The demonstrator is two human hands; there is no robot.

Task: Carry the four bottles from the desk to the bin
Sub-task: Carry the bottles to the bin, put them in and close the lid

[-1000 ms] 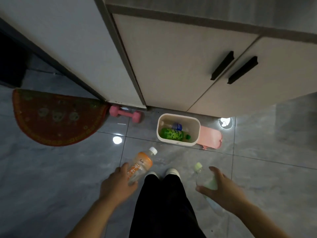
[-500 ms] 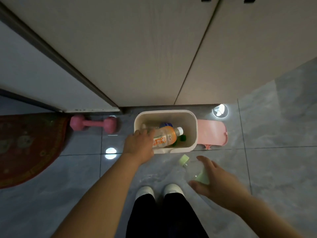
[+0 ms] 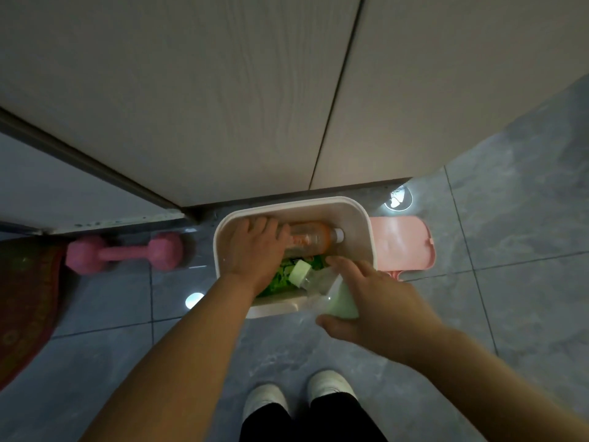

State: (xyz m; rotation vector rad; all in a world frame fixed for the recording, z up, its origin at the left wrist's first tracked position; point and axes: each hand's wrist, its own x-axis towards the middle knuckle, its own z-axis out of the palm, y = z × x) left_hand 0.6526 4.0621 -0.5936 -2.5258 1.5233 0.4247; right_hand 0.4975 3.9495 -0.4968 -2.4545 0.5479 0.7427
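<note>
A white rectangular bin stands on the floor against the cabinet. My left hand is down inside it, gripping the base of an orange-labelled bottle that lies on its side with its white cap to the right. My right hand holds a pale green bottle tilted over the bin's front rim, its cap pointing into the bin. A green bottle lies in the bin under my hands, mostly hidden.
The bin's pink lid lies on the floor at its right side. A pink dumbbell rests to the left by the cabinet base, with a red mat further left. Cabinet doors rise behind the bin. My shoes stand on grey tiles.
I have leaned closer to the bin. My left hand pushed the orange-labelled bottle down into it, and my right hand moved the pale green bottle forward over the front rim.
</note>
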